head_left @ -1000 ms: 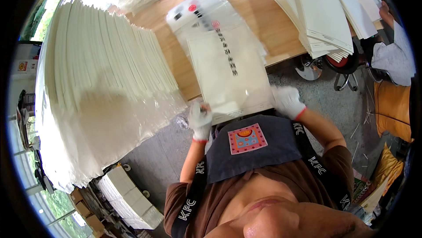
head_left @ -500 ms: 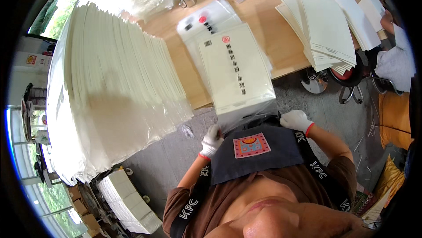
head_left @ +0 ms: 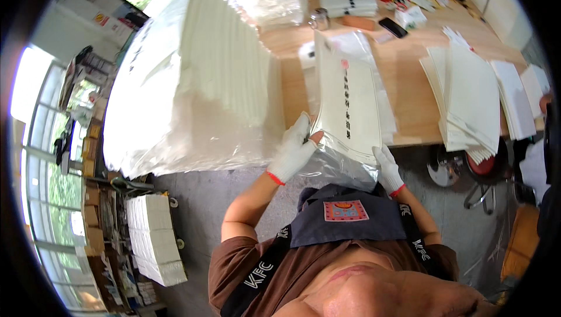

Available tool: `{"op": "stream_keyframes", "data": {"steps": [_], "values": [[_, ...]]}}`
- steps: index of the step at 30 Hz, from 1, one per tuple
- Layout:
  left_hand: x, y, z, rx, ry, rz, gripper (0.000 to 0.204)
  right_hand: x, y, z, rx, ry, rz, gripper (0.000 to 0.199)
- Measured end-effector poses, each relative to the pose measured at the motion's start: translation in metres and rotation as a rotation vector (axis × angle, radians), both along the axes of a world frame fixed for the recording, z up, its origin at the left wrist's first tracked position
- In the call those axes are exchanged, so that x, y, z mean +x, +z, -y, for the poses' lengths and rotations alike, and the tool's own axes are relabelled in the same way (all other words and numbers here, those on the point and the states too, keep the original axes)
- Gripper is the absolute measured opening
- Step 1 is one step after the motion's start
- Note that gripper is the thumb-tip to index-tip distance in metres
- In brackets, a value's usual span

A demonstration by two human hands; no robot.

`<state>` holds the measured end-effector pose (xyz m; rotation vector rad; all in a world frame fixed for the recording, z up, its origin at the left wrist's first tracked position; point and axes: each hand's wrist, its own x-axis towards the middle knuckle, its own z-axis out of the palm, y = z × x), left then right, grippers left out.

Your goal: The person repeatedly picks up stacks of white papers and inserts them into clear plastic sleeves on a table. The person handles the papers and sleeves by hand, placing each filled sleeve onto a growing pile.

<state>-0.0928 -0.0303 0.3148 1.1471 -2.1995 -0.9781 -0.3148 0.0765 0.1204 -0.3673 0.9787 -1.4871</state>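
Stack of cream printed envelopes (head_left: 350, 103) is held over the desk's (head_left: 406, 83) near edge, lower left pinched by the left hand (head_left: 292, 150); at lower right the right hand's (head_left: 388, 171) grip cannot be told. Judged bendable, slippery, easily creased; best supported at both lower corners. Clear plastic bag (head_left: 349, 172) hangs below; upright cream paper stack (head_left: 228, 54) is covered by larger clear bag (head_left: 193, 152).

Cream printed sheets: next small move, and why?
Probably tuck the loose clear plastic under the cream printed sheets: it hangs past their near edge, while the left hand grips near their lower-left corner and the right hand is at the lower right, so both seem well placed.
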Motion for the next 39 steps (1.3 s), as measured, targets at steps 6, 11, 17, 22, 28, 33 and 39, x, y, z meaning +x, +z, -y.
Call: {"op": "stream_keyframes", "data": {"steps": [6,11,17,22,28,33,39], "values": [[0.046,0.160,-0.052,-0.312,0.156,-0.291,0.044,0.000,0.177,0.059,-0.386,0.047,-0.306,0.040],[0.110,0.262,-0.031,-0.843,0.386,-0.540,0.046,0.036,0.332,0.165,-0.718,0.231,-0.499,0.034],[0.258,0.281,0.030,-0.710,0.711,-0.372,0.039,0.121,0.416,0.208,-0.758,0.551,-0.754,0.039],[0.297,0.230,0.044,-0.616,0.725,-0.118,0.047,0.102,0.411,0.243,-0.762,0.387,-1.072,0.049],[0.279,0.187,0.072,0.040,0.460,-1.079,0.061,0.164,0.367,0.291,-1.210,-0.047,-0.747,0.050],[0.258,0.186,0.075,-0.593,0.424,-0.797,0.056,0.175,0.360,0.278,-1.138,-0.194,-0.905,0.047],[0.251,0.087,0.086,-1.278,0.482,-0.413,0.047,0.177,0.379,0.184,-1.670,-0.203,-1.752,0.043]]}}
